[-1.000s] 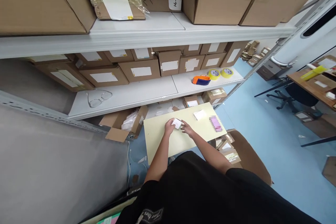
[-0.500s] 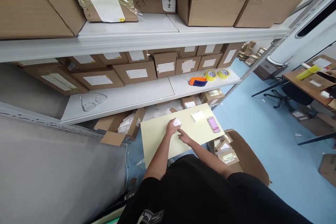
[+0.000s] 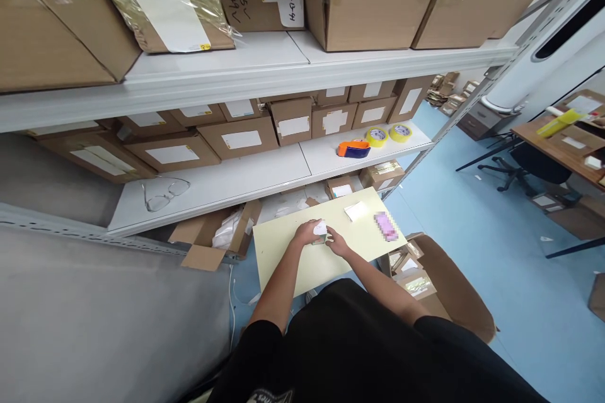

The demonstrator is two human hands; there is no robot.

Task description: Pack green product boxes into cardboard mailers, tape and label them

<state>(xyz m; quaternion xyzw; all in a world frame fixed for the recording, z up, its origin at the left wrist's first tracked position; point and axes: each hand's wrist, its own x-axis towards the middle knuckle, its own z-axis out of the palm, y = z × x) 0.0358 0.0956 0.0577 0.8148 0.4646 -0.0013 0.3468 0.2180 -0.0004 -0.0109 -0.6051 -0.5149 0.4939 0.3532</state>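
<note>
A small box with a white top (image 3: 321,228) and a greenish side is over the pale yellow board (image 3: 278,249). My left hand (image 3: 306,233) grips it from the left, fingers wrapped round its far side. At the box's right side is my right hand (image 3: 337,243), its fingers curved and apart, close to the box edge; whether they touch it I cannot tell. Farther right on the board lie a white paper piece (image 3: 356,211) and a blurred pink item (image 3: 386,226).
On the shelf (image 3: 246,176) beyond are glasses (image 3: 163,195), an orange and blue tape dispenser (image 3: 353,149) and tape rolls (image 3: 377,136). Open cartons stand left (image 3: 203,257) and right (image 3: 460,293) of the board. Stacked cardboard boxes (image 3: 248,138) line the shelves.
The small box has turned upright in my left hand, so its greenish side now shows. My right hand has shifted slightly right, its pointing finger now curved beside the box.
</note>
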